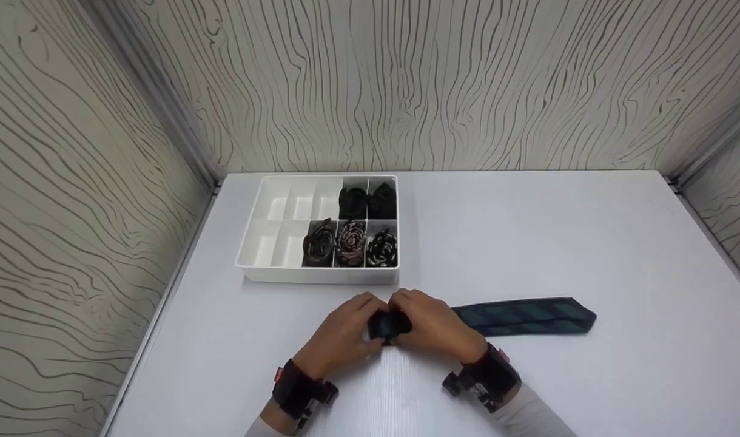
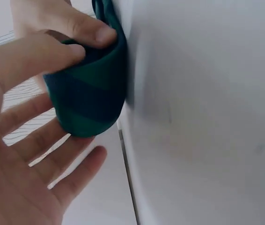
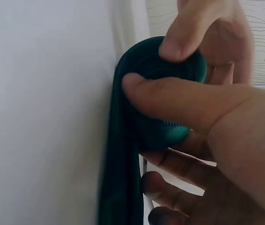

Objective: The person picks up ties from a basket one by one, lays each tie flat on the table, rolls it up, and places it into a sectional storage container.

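A dark green and navy striped necktie (image 1: 528,317) lies on the table, partly rolled up. Its flat, pointed end stretches to the right, past the right wrist. My left hand (image 1: 339,334) holds the left side of the roll, thumb on its upper edge and fingers against the outside, as the left wrist view shows. From the other side my right hand (image 1: 437,325) grips the same roll (image 3: 158,136), its thumb pressed on the coiled edge. Both thumbs are close together there. In the left wrist view, diagonal bands run across the rolled necktie (image 2: 88,96).
Beyond the hands stands a white divided box (image 1: 321,277). Several compartments hold rolled dark neckties, among them a patterned reddish one (image 1: 350,243) and a black-and-white one (image 1: 382,249); those at the left are bare. Wood-patterned panels (image 1: 406,85) wall in the white table (image 1: 528,243).
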A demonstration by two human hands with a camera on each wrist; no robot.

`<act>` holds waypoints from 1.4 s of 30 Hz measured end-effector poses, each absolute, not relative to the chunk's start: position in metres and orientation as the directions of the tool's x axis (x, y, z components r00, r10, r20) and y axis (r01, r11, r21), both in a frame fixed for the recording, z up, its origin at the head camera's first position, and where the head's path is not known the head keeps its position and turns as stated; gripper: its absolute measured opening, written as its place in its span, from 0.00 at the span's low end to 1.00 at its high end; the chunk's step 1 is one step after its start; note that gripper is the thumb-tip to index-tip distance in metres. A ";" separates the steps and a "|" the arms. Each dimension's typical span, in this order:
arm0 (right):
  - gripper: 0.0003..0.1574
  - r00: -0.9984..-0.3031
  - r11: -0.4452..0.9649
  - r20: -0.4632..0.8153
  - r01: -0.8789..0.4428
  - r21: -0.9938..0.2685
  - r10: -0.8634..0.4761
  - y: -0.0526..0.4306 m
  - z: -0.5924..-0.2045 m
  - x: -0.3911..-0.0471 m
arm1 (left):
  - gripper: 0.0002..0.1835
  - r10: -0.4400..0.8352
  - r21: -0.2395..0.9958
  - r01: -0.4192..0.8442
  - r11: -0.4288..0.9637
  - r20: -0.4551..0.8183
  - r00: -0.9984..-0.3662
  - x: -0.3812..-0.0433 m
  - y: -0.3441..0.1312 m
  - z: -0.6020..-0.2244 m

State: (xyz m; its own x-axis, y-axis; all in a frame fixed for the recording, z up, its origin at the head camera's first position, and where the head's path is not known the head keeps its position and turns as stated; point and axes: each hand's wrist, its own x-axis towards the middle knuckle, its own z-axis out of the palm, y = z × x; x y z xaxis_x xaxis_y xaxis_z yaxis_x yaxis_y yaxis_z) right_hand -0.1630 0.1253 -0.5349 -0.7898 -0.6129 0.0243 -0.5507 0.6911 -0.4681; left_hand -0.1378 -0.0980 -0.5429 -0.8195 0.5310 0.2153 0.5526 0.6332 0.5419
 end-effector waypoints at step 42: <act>0.33 -0.781 0.671 0.067 -0.573 -0.471 -0.620 0.140 -0.539 -0.154 | 0.25 0.564 0.516 0.593 0.618 0.233 -0.792 -0.140 -0.087 -0.542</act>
State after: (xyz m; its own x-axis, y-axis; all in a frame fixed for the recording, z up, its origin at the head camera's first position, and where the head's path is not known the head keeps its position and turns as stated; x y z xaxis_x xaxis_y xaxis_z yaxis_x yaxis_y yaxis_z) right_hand -0.1540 0.1395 -0.5387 -0.7814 -0.6204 0.0670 -0.5730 0.6708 -0.4709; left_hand -0.1398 -0.0874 -0.5418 -0.7920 0.5645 0.2327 0.5925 0.6184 0.5162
